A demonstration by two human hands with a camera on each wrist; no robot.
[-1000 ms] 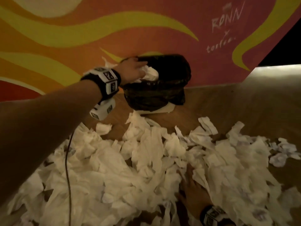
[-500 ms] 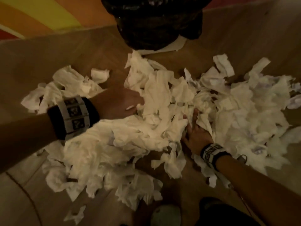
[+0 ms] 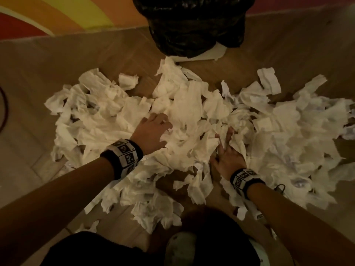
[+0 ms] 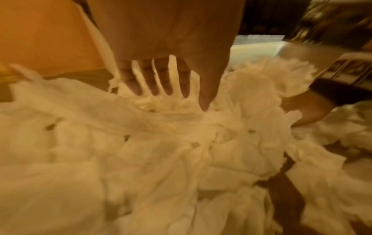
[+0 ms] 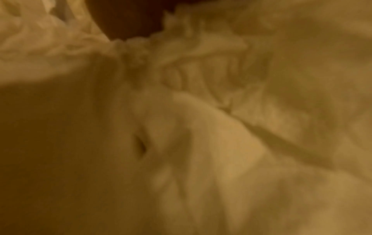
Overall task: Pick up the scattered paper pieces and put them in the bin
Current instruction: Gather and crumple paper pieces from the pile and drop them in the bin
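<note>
A wide pile of torn white paper pieces [image 3: 188, 104] covers the wooden floor. The bin [image 3: 192, 25], lined with a black bag, stands behind the pile at the top centre. My left hand [image 3: 163, 123] rests on the middle of the pile. In the left wrist view its fingers [image 4: 167, 85] are spread and nearly straight, tips pressed into the paper [image 4: 141, 143]. My right hand [image 3: 227, 139] lies flat and low in the pile to the right, fingertips hidden under paper. The right wrist view is blurred, showing paper [image 5: 201, 127] and a dark palm [image 5: 128, 20].
A painted orange, yellow and red wall [image 3: 57, 14] runs behind the bin. A white sheet [image 3: 211, 54] pokes out under the bin. A dark cable [image 3: 4, 108] loops at the left edge. Bare wooden floor [image 3: 76, 60] lies left of the pile. My shoe [image 3: 180, 246] is below.
My left hand left the bin's mouth, where it held paper, and came down onto the pile. The view tilted down. My right hand stayed in the pile.
</note>
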